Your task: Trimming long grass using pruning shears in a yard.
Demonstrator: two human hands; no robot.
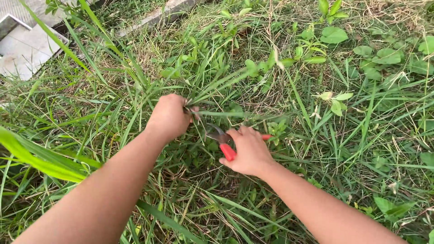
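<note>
Left hand (168,116) fisted round grass tuft (205,97); right hand (248,151) clasps red-handled shears (221,140), blades at tuft base. Concrete edge (27,45) far left.

The single head view looks steeply down from above and behind the forearms onto the grass (316,149). It sits close. Paving slabs (22,49) edge the upper-left corner.

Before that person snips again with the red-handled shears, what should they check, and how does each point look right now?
1. Left hand grips the grass tuft: ok.
2. Right hand holds the shears by the red handles: ok.
3. Blades next to the tuft's base: ok.
4. Left fingers away from the blades: cannot tell, they sit very close.
5. Blades open or closed: cannot tell, grass hides them.
</note>
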